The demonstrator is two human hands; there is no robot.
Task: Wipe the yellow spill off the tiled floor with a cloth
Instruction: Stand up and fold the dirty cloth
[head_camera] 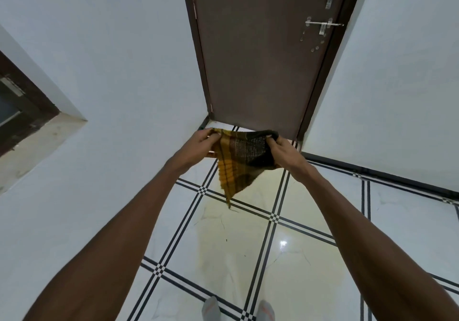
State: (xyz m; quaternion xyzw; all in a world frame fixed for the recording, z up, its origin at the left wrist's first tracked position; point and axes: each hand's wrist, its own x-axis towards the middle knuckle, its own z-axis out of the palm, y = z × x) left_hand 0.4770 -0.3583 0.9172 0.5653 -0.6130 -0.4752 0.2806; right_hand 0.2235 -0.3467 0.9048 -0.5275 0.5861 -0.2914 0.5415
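A yellow and dark checked cloth (pixel 242 161) hangs in the air between my two hands, its lower corner pointing down at the floor. My left hand (pixel 202 144) pinches its upper left corner and my right hand (pixel 282 150) grips its upper right corner. Below the cloth a pale yellow spill (pixel 238 241) spreads thinly over the white floor tiles, across several tile lines, reaching toward my feet.
A shut brown door (pixel 260 55) with a metal latch (pixel 323 25) stands straight ahead. White walls (pixel 124 60) close in on both sides. A dark-framed window (pixel 17 107) is set in the left wall. My two grey-socked feet (pixel 211 308) stand at the bottom edge.
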